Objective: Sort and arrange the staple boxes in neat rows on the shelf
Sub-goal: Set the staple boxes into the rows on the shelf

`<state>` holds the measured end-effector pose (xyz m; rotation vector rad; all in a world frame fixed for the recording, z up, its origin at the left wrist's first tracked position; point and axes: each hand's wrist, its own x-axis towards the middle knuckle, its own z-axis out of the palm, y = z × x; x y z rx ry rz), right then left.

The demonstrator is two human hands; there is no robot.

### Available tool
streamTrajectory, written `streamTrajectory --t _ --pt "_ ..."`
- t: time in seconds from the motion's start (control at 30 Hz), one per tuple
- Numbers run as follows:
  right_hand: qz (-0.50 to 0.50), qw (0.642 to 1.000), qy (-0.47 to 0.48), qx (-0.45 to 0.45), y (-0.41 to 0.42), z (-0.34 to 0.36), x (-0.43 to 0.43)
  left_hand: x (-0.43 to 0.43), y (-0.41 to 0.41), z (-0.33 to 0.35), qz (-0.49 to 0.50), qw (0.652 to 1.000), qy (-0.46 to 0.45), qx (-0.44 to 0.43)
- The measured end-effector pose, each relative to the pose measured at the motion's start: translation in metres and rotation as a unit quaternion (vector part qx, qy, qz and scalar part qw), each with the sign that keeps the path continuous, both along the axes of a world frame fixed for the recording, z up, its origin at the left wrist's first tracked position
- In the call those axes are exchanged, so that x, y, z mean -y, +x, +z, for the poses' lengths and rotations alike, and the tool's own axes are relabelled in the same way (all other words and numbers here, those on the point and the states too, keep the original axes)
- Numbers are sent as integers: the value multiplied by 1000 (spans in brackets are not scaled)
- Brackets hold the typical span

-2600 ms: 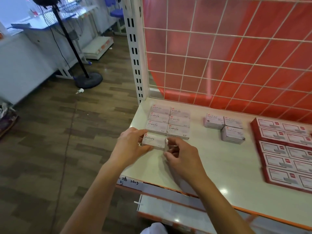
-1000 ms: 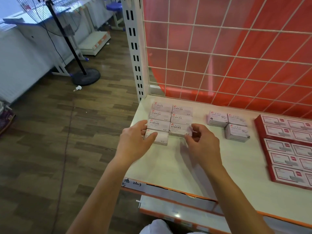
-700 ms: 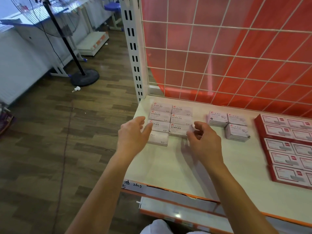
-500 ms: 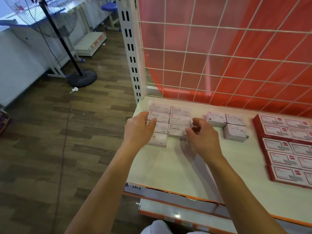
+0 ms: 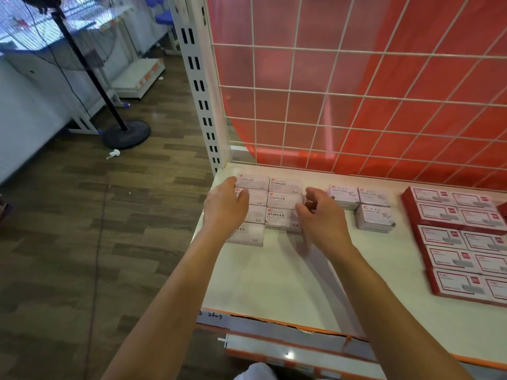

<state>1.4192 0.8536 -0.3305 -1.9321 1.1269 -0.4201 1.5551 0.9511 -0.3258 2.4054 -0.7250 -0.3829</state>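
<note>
Boxes of staples [image 5: 284,200], small, white and printed in red, sit in the head view as a tight block at the back left corner of the cream shelf board [image 5: 274,283]. The block has two columns: four boxes on the left and three on the right, so the front left box [image 5: 251,237] juts forward alone. The left hand [image 5: 226,208] lies flat over the left column, fingers relaxed and spread on the box tops, gripping nothing. The right hand [image 5: 322,218] is at the block's right side, its loosely bent fingers touching the side of the right column and closed around nothing. Just beside that hand stand three white paper-clip boxes [image 5: 373,218]. Farther right lie flat red-edged cartons [image 5: 461,239] in rows. A white wire grid [image 5: 356,105] backed by red sheet rises behind the shelf. A black fan stand [image 5: 126,133] stands on the wood-plank floor [image 5: 82,215] to the left.
</note>
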Motion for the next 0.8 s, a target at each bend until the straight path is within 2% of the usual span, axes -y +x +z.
streamTrajectory --t 0.47,0.6,0.8 --pt "12 1000 19 4 3 5 4 8 5 -8 -5 999 27 33" --pt "9 1000 6 2 0 2 1 9 -4 -8 -1 995 48 90" --pt "12 998 -58 -14 -6 3 -6 14 -30 2 -58 986 33 156"
